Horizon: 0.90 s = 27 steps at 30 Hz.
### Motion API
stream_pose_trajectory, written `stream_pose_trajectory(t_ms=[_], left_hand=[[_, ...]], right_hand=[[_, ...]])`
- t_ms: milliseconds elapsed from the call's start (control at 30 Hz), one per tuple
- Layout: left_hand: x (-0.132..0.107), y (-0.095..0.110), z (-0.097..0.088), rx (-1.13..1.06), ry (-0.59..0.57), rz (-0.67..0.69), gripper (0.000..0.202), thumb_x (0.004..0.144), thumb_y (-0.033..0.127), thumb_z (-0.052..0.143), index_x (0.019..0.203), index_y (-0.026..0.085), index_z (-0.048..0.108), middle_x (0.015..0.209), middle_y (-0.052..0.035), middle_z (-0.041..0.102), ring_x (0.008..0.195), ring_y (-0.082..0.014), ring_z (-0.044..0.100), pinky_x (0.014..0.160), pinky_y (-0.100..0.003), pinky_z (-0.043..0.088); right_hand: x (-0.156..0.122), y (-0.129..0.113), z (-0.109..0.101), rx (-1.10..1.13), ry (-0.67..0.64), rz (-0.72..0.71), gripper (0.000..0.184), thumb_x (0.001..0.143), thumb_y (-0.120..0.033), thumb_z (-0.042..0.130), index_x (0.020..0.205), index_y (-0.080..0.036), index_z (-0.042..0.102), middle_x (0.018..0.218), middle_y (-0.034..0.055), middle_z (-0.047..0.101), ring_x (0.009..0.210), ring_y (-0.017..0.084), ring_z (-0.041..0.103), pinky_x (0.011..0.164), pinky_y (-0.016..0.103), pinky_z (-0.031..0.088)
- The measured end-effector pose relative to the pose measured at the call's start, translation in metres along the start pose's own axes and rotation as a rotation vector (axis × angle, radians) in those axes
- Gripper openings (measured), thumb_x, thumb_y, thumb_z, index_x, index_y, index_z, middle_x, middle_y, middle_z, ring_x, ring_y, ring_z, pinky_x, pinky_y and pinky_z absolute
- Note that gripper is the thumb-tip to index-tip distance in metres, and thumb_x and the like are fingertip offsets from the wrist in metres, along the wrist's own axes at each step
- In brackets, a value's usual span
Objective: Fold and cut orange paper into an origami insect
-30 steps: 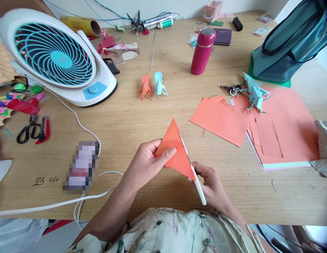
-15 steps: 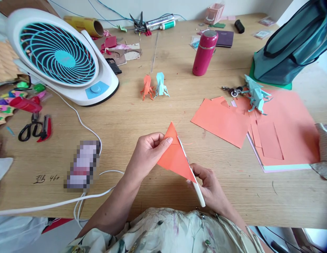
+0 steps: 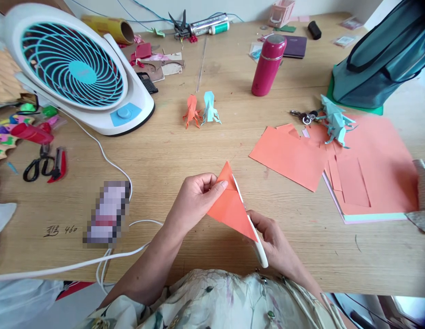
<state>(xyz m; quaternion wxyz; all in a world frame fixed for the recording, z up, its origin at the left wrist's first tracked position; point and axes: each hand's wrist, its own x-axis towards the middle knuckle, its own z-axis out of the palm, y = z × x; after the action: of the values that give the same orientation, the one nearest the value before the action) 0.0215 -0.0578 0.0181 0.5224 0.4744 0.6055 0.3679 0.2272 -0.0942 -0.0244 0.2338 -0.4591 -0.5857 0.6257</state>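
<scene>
Trimming, seemingly: folded orange paper triangle (image 3: 232, 214), centre frame, pinched in left hand (image 3: 196, 201); white-handled scissors (image 3: 261, 254), lower centre, grasped by right hand (image 3: 274, 238) along triangle's right edge. Fold made; cut apparently unfinished.

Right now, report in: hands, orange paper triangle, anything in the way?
Left hand pinching orange paper triangle. Right hand gripping white-handled scissors along triangle's right edge. Nothing visibly blocking either.

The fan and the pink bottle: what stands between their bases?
In the head view, an orange paper figure and a light-blue paper figure stand there, side by side.
</scene>
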Motion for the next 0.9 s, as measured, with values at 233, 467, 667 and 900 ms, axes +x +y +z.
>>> stream_pose_trajectory(t_ms=[233, 467, 667, 900], left_hand=[[-0.003, 0.001, 0.004, -0.001, -0.004, -0.013, 0.042, 0.085, 0.042, 0.061, 0.059, 0.019, 0.038, 0.057, 0.0064, 0.034, 0.051, -0.0065, 0.029, 0.048, -0.021, 0.023], [-0.004, 0.003, 0.005, 0.0, -0.009, 0.005, 0.041, 0.087, 0.04, 0.06, 0.06, 0.019, 0.037, 0.059, 0.0063, 0.031, 0.052, -0.0067, 0.027, 0.048, -0.022, 0.021], [-0.004, 0.001, 0.003, 0.012, -0.018, 0.006, 0.041, 0.088, 0.04, 0.059, 0.061, 0.019, 0.038, 0.059, 0.0062, 0.032, 0.053, -0.007, 0.028, 0.048, -0.021, 0.022], [-0.005, 0.004, 0.002, -0.014, -0.063, 0.009, 0.039, 0.089, 0.045, 0.059, 0.064, 0.018, 0.044, 0.061, 0.005, 0.039, 0.054, -0.0078, 0.033, 0.05, -0.021, 0.025]], right_hand=[[0.0, 0.001, 0.001, 0.014, 0.03, -0.021, 0.033, 0.087, -0.049, 0.065, 0.076, -0.018, 0.065, 0.071, 0.0005, 0.061, 0.073, 0.018, 0.056, 0.066, 0.027, 0.046], [-0.001, 0.006, 0.002, 0.016, 0.047, -0.028, 0.034, 0.087, -0.051, 0.065, 0.077, -0.018, 0.065, 0.07, 0.0005, 0.061, 0.073, 0.018, 0.055, 0.065, 0.027, 0.046], [0.0, 0.011, 0.003, 0.007, 0.041, -0.036, 0.032, 0.089, -0.048, 0.065, 0.076, -0.018, 0.062, 0.07, -0.0004, 0.057, 0.071, 0.016, 0.052, 0.063, 0.026, 0.042], [0.001, 0.011, 0.004, 0.004, 0.032, -0.056, 0.03, 0.09, -0.043, 0.063, 0.074, -0.018, 0.058, 0.07, -0.0011, 0.053, 0.069, 0.014, 0.046, 0.064, 0.025, 0.038]])
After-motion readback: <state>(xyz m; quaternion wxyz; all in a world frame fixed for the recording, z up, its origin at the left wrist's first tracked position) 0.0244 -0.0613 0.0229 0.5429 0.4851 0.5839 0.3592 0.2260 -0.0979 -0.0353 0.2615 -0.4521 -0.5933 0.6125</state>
